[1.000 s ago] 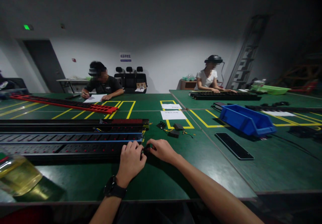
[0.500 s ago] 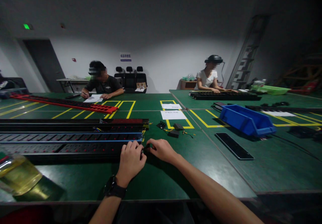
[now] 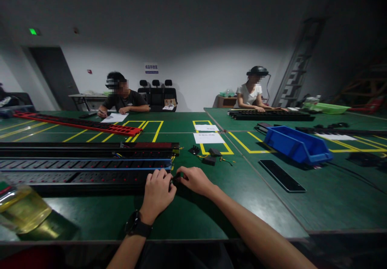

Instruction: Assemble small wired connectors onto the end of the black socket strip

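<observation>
A long black power strip (image 3: 99,178) with rows of sockets and small red marks lies in front of me, running off to the left. My left hand (image 3: 157,191) is wrapped over its right end. Just beyond that end, my right hand (image 3: 193,179) is closed in a pinch on a small black part (image 3: 177,176). The fingers mostly cover the part, so its shape is unclear. Behind lie a blue-edged strip (image 3: 90,163) and a further black strip (image 3: 75,150) with wires at its end.
Small black pieces with wires (image 3: 209,159) lie past my right hand. A phone (image 3: 281,175) and a blue bin (image 3: 296,144) are to the right. A bottle of yellow liquid (image 3: 26,210) stands at the left front. Two people sit across the green table (image 3: 242,204).
My hands stay at the end of the strip with almost no movement. Across the table, the left person's hand on the paper has shifted slightly.
</observation>
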Available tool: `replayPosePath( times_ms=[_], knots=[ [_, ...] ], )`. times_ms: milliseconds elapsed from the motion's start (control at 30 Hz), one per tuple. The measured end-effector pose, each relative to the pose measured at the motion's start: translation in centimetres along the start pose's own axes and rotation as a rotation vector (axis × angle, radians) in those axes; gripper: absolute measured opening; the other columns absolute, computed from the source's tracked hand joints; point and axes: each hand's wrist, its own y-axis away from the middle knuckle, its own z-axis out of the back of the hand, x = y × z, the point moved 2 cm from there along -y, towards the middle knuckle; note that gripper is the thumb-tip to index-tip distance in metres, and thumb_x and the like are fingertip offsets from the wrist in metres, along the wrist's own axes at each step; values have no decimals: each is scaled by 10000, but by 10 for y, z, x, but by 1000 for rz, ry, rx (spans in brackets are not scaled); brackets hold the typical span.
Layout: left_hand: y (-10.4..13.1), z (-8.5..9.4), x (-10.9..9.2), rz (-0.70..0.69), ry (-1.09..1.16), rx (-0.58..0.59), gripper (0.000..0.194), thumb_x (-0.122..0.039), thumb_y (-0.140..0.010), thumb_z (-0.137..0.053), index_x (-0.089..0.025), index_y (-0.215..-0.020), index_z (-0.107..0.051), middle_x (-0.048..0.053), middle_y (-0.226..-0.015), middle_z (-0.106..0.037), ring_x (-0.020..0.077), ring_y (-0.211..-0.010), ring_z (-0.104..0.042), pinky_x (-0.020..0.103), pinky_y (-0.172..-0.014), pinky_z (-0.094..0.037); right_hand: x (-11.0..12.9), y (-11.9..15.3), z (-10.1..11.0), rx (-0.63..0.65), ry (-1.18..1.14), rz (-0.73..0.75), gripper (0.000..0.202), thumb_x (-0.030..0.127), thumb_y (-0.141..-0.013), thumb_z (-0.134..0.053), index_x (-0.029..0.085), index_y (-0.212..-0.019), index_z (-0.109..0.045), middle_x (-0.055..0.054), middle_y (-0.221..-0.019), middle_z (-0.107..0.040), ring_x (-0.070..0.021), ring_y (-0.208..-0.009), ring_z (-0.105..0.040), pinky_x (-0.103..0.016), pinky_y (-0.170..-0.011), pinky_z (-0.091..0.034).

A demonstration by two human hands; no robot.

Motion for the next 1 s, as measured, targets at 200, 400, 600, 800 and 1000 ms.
replayPosePath(
  times_ms=[200, 400, 600, 800, 1000],
  knots=[
    [0, 1, 0, 3, 3, -2, 199, -214, -880, -575, -191, -983, -744, 104, -1022, -681, 286, -1015, -583, 426, -861, -420, -1, 0, 0, 8, 6, -10, 251, 302, -975, -629, 279, -1211, -710, -8, -890, -785, -181, -829, -719, -237, -699, -396],
    [0, 1, -1, 17, 13, 6, 203, -210, -879, -578, -188, -977, -754, 104, -1021, -683, 291, -1016, -593, 429, -863, -426, -1, 0, 0, 4, 6, 9, 279, 298, -971, -630, 275, -1240, -701, -8, -877, -783, -186, -823, -717, -243, -700, -396],
    [3, 0, -1, 58, 27, -12, 228, -221, -888, -570, -207, -1006, -766, 98, -1040, -678, 286, -1025, -587, 431, -873, -418, -24, 1, 31, -106, 78, -47, 341, 273, -995, -551, 233, -1304, -688, -34, -848, -774, -194, -799, -710, -255, -704, -401],
    [3, 4, -3, 95, 91, -21, 387, -238, -867, -608, -203, -1239, -708, 106, -1116, -666, 299, -1078, -591, 436, -903, -434, -53, 4, 60, -222, 190, -297, 293, 215, -974, -518, 224, -1150, -752, -46, -811, -765, -195, -743, -695, -257, -653, -375],
    [18, 21, 1, 115, 218, -99, 152, -239, -899, -591, -224, -977, -721, 71, -1032, -678, 255, -1013, -608, 396, -896, -450, -50, 6, 57, -27, 154, -213, 212, 284, -1000, -565, 229, -1060, -762, -47, -882, -779, -184, -814, -718, -252, -669, -405]
  ],
)
